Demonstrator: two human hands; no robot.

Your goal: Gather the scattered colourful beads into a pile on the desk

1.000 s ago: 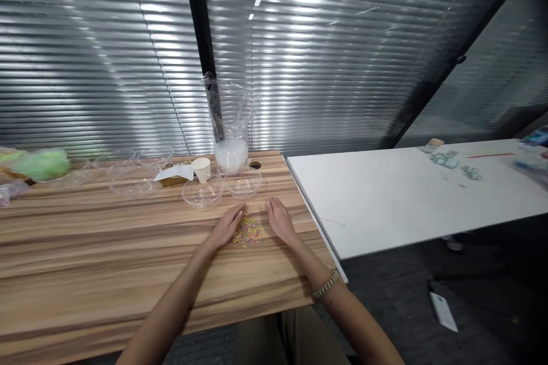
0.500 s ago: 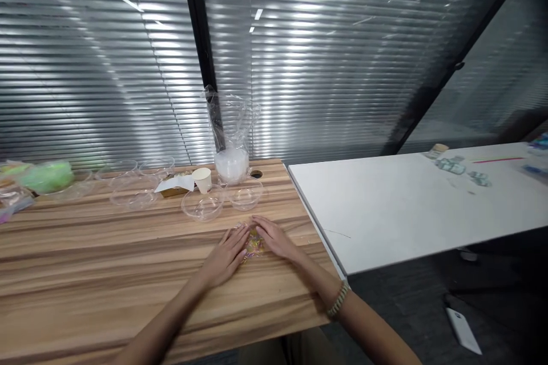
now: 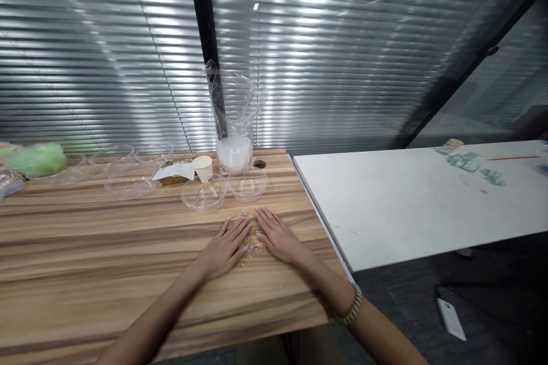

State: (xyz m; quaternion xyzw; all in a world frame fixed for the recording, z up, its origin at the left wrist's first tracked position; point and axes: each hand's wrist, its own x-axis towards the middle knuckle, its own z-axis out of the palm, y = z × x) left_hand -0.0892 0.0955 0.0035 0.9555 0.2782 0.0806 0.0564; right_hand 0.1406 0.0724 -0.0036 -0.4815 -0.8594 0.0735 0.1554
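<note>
A small patch of shiny, multicoloured bits [image 3: 253, 238] lies on the wood-grain table [image 3: 107, 274]. My left hand [image 3: 222, 249] lies flat at its left side, fingers spread and the fingertips over some of the bits. On the right side, my right hand [image 3: 280, 236] rests with fingers stretched out, touching the edge of the patch. Part of the bits is hidden under the fingers. Two clear round bowls [image 3: 204, 193] stand just behind the hands.
Behind the bowls are a paper cup [image 3: 203, 168], a bag of white plastic pieces [image 3: 234, 154] and a small brown box [image 3: 173, 174]. More clear bowls [image 3: 132, 179] and a green bundle [image 3: 40, 159] are at left. A white table [image 3: 406, 199] adjoins on the right.
My right hand has come down flatter, with its fingers spread. The bits now show more widely between my hands. The view has shifted slightly.
</note>
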